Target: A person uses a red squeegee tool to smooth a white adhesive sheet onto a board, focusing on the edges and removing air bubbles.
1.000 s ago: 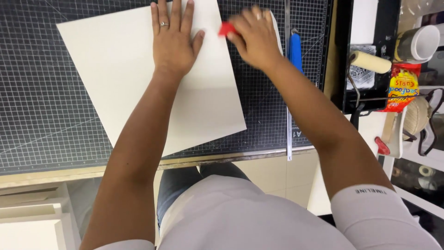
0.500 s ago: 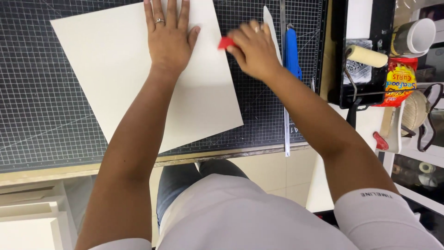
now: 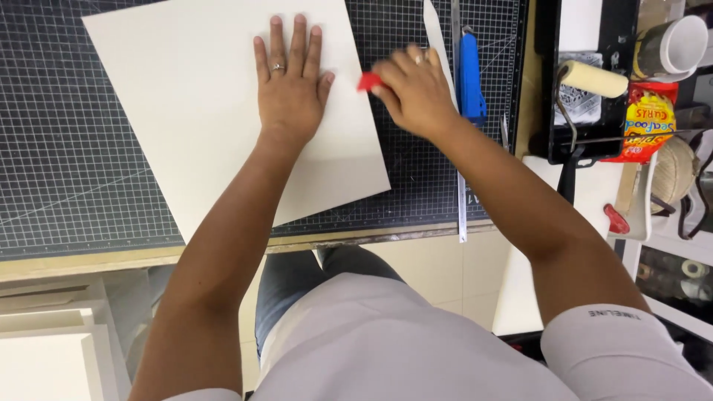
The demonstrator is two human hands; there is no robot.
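A large cream board (image 3: 200, 111) lies tilted on a dark gridded cutting mat (image 3: 67, 148). My left hand (image 3: 290, 85), with a ring on one finger, presses flat on the board's right half, fingers spread. My right hand (image 3: 416, 89) pinches a small red tool (image 3: 369, 81) and holds it against the board's right edge. A narrow cream offcut strip (image 3: 433, 30) lies just right of the hand.
A steel ruler (image 3: 459, 134) and a blue utility knife (image 3: 469, 74) lie along the mat's right side. Further right, a black tray (image 3: 546, 82) holds a paint roller (image 3: 594, 78). A snack bag (image 3: 650, 119), a tape roll (image 3: 679, 44) and a twine ball (image 3: 672, 171) sit beyond. White frames (image 3: 44, 349) lie at lower left.
My right hand has slid the red tool down the board's right edge, toward me. My left hand stays pressed on the board, and the view has shifted slightly.
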